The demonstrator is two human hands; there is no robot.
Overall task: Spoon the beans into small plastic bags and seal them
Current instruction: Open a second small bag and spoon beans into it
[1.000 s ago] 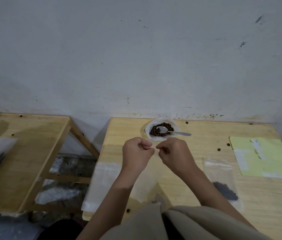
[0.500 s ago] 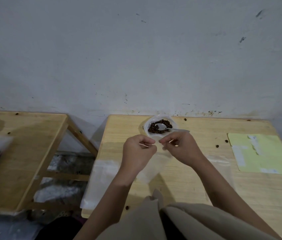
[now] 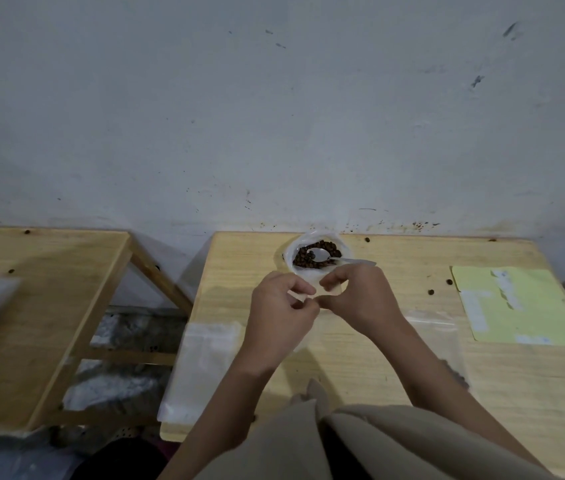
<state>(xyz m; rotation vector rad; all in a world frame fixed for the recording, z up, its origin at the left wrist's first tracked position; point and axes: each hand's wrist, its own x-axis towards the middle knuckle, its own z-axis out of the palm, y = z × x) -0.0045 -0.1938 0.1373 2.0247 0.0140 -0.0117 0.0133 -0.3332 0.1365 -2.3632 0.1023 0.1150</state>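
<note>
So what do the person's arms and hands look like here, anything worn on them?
Both forearms are bare, with no sleeves reaching them. The left hand and right hand show no gloves, rings, watch or bracelets. Beige fabric, apparently the person's clothing, lies below the arms.

Scuffed grey wall; two pale wooden tables side by side, dim light
</note>
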